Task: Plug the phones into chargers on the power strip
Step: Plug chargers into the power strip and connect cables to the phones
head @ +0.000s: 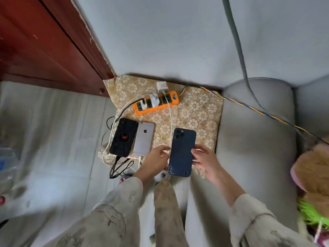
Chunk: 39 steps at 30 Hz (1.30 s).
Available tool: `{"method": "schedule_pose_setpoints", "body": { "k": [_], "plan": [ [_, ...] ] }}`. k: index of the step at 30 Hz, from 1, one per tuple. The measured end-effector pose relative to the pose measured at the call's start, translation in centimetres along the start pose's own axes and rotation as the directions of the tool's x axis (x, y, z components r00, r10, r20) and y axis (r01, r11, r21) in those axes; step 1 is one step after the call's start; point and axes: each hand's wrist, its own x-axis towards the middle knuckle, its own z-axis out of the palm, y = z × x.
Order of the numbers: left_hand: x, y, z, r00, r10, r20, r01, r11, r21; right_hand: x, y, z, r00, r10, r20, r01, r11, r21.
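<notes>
An orange power strip [170, 103] lies at the back of a floral cloth [199, 113], with three white chargers [154, 100] plugged in. A black phone [123, 137] and a silver phone [143, 139] lie face down side by side on the left, cables at their near ends. A dark blue phone [182, 152] lies face down on the right. My left hand [154, 161] touches its left edge with curled fingers. My right hand [204, 157] holds its right edge between thumb and fingers. A white cable [170, 118] runs from the strip toward the blue phone's near end.
A red wooden cabinet [44, 47] stands at the back left. A grey sofa arm [256, 132] is on the right with a yellow-blue cord [267, 114] across it. A plush toy [313, 173] sits at the far right. Black cables [121, 166] dangle off the cloth's front.
</notes>
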Motion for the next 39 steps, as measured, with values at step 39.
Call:
{"method": "schedule_pose_setpoints", "body": {
  "k": [39],
  "plan": [
    [10.0, -9.1, -2.2, 0.969, -0.001, -0.246, 0.204, 0.562, 0.801, 20.1, -15.2, 12.4, 0.816, -0.523, 0.246, 0.341, 0.092, -0.936]
  ]
}}
